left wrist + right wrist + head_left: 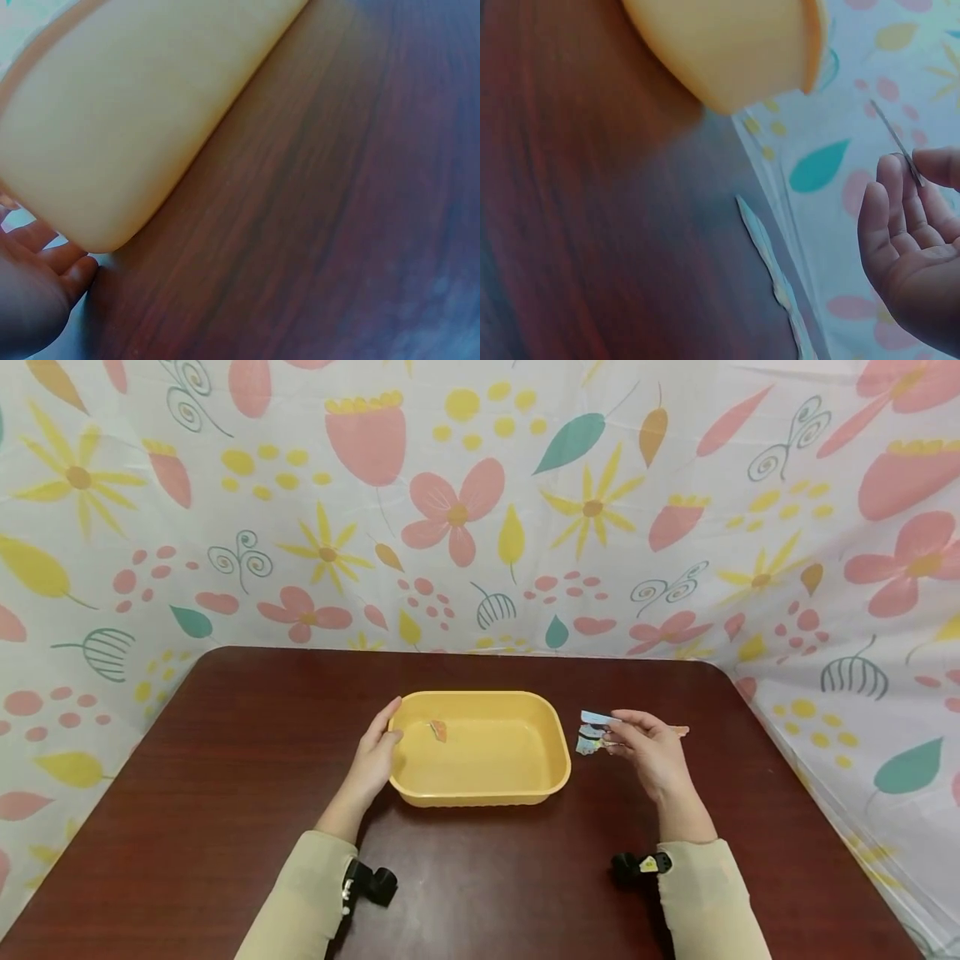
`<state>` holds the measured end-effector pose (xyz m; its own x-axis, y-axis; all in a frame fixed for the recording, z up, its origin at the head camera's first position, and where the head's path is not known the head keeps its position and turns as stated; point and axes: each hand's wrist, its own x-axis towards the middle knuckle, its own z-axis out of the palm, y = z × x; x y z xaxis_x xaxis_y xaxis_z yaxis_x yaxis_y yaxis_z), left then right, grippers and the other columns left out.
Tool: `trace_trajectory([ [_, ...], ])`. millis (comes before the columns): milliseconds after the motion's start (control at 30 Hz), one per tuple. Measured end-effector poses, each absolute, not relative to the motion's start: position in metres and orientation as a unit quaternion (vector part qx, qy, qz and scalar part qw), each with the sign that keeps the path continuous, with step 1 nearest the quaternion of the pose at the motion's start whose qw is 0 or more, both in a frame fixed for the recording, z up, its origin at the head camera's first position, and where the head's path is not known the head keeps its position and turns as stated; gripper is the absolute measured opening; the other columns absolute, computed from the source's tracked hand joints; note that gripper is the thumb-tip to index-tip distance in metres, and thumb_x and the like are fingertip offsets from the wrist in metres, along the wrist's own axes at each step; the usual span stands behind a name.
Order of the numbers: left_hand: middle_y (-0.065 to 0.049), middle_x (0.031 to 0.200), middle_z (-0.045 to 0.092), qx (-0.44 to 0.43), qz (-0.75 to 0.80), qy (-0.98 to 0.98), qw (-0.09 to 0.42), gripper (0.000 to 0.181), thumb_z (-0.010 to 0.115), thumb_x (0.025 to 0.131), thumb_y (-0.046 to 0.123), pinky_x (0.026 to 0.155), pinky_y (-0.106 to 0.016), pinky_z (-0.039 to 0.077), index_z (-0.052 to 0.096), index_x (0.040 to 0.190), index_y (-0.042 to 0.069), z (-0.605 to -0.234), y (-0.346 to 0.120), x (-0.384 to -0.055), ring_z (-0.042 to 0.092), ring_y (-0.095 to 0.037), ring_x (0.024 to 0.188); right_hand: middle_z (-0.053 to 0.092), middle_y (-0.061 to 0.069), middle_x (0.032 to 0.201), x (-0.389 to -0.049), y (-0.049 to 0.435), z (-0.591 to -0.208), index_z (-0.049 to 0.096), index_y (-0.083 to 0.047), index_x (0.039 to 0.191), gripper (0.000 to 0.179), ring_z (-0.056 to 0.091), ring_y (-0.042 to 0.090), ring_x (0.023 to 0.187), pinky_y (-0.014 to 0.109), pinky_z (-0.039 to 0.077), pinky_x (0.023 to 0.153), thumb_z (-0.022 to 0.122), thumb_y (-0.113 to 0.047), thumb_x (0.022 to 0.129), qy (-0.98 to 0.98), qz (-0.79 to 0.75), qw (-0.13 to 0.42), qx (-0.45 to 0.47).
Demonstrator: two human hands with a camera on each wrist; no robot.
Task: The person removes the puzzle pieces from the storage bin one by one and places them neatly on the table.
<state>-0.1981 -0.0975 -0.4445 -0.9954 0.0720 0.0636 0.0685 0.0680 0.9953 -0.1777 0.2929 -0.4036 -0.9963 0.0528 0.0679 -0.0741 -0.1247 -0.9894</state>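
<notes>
A yellow plastic basin (480, 799) stands on the table, and its left rim is gripped by my left hand (372, 752), thumb on the inner side. Inside it lies a small orange-and-white flat piece (438, 731). To the right of the basin, my right hand (652, 756) pinches a thin light-blue flat piece (597, 718) between thumb and fingers; the right wrist view shows this piece (894, 131) edge-on. Below that hand, colourful flat cut-out material (772, 277) lies on the table, partly hidden by the hand in the head view.
The dark reddish-brown table (480, 885) ends at a flower-patterned cloth (450, 527) behind and at the sides. Each wrist wears a black camera (375, 885) on a strap near the beige sleeve (303, 893).
</notes>
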Motion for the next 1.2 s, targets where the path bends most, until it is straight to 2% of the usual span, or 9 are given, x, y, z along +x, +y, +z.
trace_trajectory([
  [233,-0.004,0.156,0.024,0.053,0.684,0.727,0.003,0.052,0.036,0.098,0.005,0.112,-0.047,0.027,0.031,0.149,0.016,-0.442,-0.100,-0.197,0.021,-0.022,0.142,0.071,-0.003,0.082,-0.175,0.315,-0.403,0.068,-0.016,0.098,0.010,0.069,0.009,0.076,0.024,0.057,0.068,0.064,-0.011,0.090,-0.646,0.761,0.050,-0.026],
  [367,-0.003,0.157,0.023,0.052,0.686,0.725,0.009,0.052,0.036,0.099,0.006,0.111,-0.047,0.029,0.030,0.149,0.017,-0.443,-0.101,-0.197,0.023,-0.022,0.141,0.069,-0.003,0.086,-0.172,0.324,-0.406,0.067,-0.017,0.099,0.010,0.069,0.009,0.079,0.024,0.057,0.069,0.064,-0.013,0.090,-0.657,0.752,0.036,-0.035],
  [600,-0.003,0.156,0.024,0.050,0.690,0.722,0.010,0.052,0.037,0.099,0.007,0.107,-0.047,0.034,0.030,0.149,0.018,-0.443,-0.100,-0.197,0.032,-0.025,0.136,0.065,-0.008,0.097,-0.171,0.335,-0.415,0.061,-0.004,0.111,0.022,0.068,0.006,0.081,0.022,0.056,0.068,0.063,-0.014,0.091,-0.710,0.704,-0.007,-0.018],
  [733,-0.004,0.156,0.023,0.056,0.691,0.721,0.008,0.052,0.037,0.098,0.006,0.107,-0.047,0.034,0.029,0.149,0.016,-0.444,-0.099,-0.198,0.031,-0.026,0.136,0.062,-0.010,0.104,-0.171,0.335,-0.419,0.062,-0.006,0.109,0.019,0.067,0.005,0.081,0.023,0.056,0.068,0.062,-0.013,0.091,-0.730,0.683,-0.020,-0.012],
  [900,-0.005,0.157,0.023,0.058,0.688,0.724,0.010,0.053,0.036,0.098,0.005,0.108,-0.048,0.033,0.029,0.149,0.014,-0.445,-0.098,-0.199,0.030,-0.026,0.137,0.067,-0.009,0.093,-0.172,0.332,-0.422,0.062,-0.002,0.109,0.020,0.068,0.006,0.078,0.024,0.056,0.065,0.062,-0.012,0.092,-0.756,0.652,-0.045,-0.007],
  [1067,-0.004,0.157,0.023,0.057,0.688,0.724,0.010,0.052,0.036,0.098,0.005,0.105,-0.048,0.036,0.029,0.149,0.015,-0.446,-0.098,-0.200,0.034,-0.028,0.134,0.069,-0.009,0.085,-0.174,0.328,-0.425,0.052,0.013,0.119,0.038,0.068,0.006,0.077,0.025,0.056,0.063,0.060,-0.013,0.092,-0.786,0.616,-0.063,-0.003],
  [1200,-0.005,0.157,0.022,0.058,0.684,0.727,0.008,0.052,0.036,0.098,0.006,0.107,-0.048,0.034,0.029,0.149,0.014,-0.446,-0.099,-0.200,0.030,-0.026,0.137,0.070,-0.010,0.084,-0.177,0.326,-0.428,0.046,0.018,0.123,0.046,0.068,0.007,0.076,0.025,0.056,0.063,0.061,-0.013,0.092,-0.799,0.597,-0.077,0.000],
])
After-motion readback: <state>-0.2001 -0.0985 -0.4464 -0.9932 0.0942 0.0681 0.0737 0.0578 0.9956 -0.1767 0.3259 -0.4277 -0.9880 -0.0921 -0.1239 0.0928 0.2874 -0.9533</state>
